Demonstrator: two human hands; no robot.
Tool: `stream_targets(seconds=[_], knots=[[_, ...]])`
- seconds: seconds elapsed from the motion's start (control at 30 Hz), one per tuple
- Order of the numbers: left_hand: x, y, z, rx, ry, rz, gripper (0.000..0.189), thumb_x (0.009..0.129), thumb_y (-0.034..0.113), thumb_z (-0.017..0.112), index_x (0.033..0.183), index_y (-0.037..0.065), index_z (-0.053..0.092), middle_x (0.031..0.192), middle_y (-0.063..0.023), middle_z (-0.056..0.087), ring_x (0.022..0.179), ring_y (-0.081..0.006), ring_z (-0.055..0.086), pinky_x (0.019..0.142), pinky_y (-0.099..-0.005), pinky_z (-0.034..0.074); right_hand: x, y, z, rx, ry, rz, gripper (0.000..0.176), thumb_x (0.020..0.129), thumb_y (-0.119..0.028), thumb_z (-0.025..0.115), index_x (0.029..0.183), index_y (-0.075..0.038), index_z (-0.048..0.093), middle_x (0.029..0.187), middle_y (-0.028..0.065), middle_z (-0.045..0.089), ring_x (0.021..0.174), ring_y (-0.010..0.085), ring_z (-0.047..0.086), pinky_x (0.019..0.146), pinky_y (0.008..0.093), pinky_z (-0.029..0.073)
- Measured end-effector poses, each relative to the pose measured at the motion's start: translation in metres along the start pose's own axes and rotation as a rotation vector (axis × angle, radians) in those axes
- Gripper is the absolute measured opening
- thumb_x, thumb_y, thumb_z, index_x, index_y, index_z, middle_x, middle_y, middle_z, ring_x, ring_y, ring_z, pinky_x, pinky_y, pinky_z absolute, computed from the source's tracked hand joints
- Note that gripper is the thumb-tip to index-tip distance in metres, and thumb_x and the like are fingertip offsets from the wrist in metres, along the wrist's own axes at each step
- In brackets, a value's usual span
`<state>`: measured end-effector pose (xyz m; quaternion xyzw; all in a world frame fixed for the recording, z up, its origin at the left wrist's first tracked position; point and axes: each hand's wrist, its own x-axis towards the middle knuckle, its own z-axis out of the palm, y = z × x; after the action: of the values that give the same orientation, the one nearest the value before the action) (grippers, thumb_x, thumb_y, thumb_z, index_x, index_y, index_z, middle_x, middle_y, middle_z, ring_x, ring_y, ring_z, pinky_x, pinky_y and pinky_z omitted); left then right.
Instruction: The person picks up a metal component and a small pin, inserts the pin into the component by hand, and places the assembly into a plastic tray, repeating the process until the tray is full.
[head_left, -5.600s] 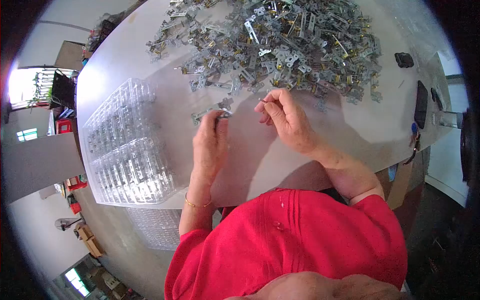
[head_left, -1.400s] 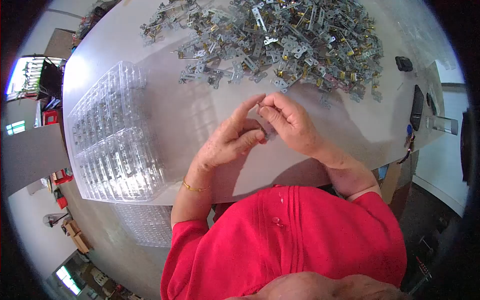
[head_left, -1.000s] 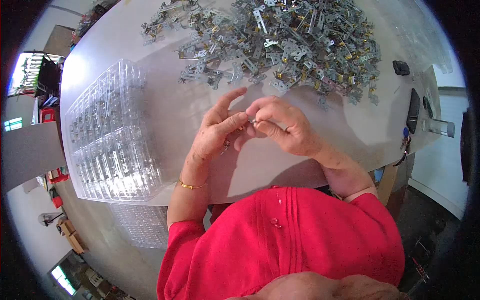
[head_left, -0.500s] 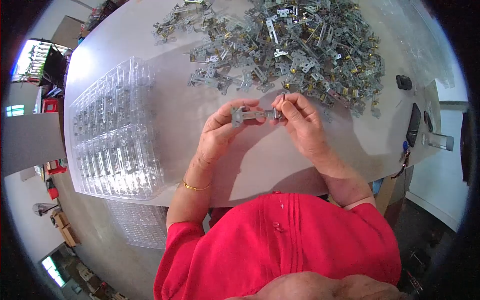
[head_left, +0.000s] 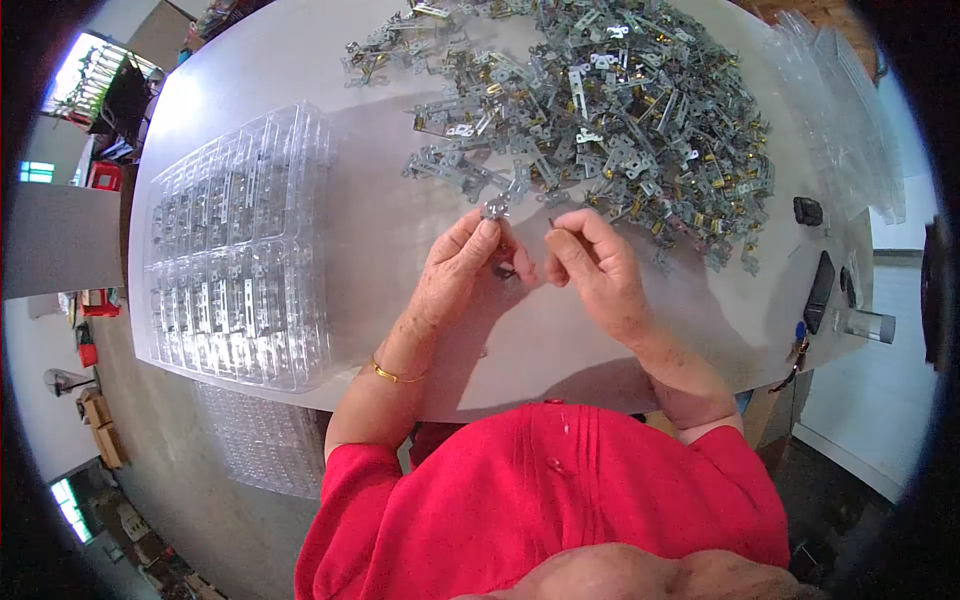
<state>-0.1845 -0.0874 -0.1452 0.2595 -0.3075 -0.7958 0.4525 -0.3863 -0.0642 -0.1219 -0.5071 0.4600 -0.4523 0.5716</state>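
Observation:
My left hand (head_left: 450, 268) is closed around a metal bracket (head_left: 495, 208). The bracket's flat end sticks up past the thumb, while my fingers hide most of its length. A short gap to the right, my right hand (head_left: 598, 272) has thumb and forefinger pinched together. A small dark tip shows at that pinch, too small to name. Just beyond both hands lies a large heap of similar metal brackets (head_left: 640, 150), some with brass-coloured parts.
Clear plastic trays (head_left: 318, 240) filled with brackets stand at the left of the white table (head_left: 365, 250). More clear trays (head_left: 262, 440) sit lower down beside the table. At the right are plastic sheets (head_left: 850, 120), a black object (head_left: 808, 211) and a clear cylinder (head_left: 872, 326).
My right hand has come off the bracket, which both hands held level between them. In my left hand the bracket is now turned, its end pointing away from me. The view has shifted slightly.

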Motion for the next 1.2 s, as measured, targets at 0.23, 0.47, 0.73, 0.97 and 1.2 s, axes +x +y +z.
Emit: stream_targets(seconds=[0.23,0.47,0.73,0.97,1.2], knots=[[0.0,0.005,0.0,0.127,0.107,0.005,0.029,0.107,0.032,0.055,0.098,0.004,0.057,0.076,-0.0059,0.059,0.068,-0.0165,0.059,0.062,-0.0299,0.049,0.02,-0.013,0.017,-0.313,0.014,-0.201,0.011,0.102,-0.014,0.066,0.103,-0.004,0.063,0.079,0.0017,0.064,0.069,0.0053,0.056,0.061,0.0259,0.048],[0.001,0.003,-0.007,0.289,0.167,0.013,0.027,0.107,0.031,0.057,0.094,0.007,0.058,0.074,-0.0006,0.056,0.062,-0.0094,0.051,0.055,-0.0253,0.04,0.022,-0.01,0.02,-0.354,0.042,-0.22,0.011,0.1,-0.014,0.067,0.102,-0.003,0.064,0.078,0.0037,0.064,0.067,0.0068,0.055,0.061,0.0278,0.048],[-0.002,0.012,-0.002,0.606,0.199,0.04,0.032,0.107,0.034,0.057,0.089,0.008,0.057,0.073,0.0037,0.051,0.062,-0.0064,0.044,0.055,-0.0238,0.035,0.017,-0.011,0.019,-0.409,0.075,-0.216,0.012,0.1,-0.015,0.067,0.101,-0.004,0.064,0.073,0.0058,0.062,0.064,0.0093,0.055,0.059,0.0298,0.047],[0.0,0.002,-0.013,0.908,0.182,0.23,0.031,0.105,0.029,0.059,0.091,0.002,0.058,0.074,0.0021,0.052,0.069,-0.0093,0.045,0.06,-0.0285,0.041,0.012,-0.011,0.018,-0.435,0.114,-0.2,0.016,0.101,-0.014,0.066,0.114,-0.006,0.06,0.074,0.0047,0.062,0.064,0.0088,0.056,0.059,0.028,0.047],[-0.006,0.015,0.002,1.079,0.16,0.131,0.028,0.102,0.027,0.063,0.099,0.0,0.059,0.077,-0.0198,0.058,0.067,-0.0248,0.054,0.065,-0.0401,0.047,0.011,-0.011,0.023,-0.385,0.086,-0.175,0.014,0.102,-0.013,0.064,0.113,-0.004,0.062,0.077,0.0024,0.061,0.069,0.0071,0.056,0.062,0.0257,0.047]])
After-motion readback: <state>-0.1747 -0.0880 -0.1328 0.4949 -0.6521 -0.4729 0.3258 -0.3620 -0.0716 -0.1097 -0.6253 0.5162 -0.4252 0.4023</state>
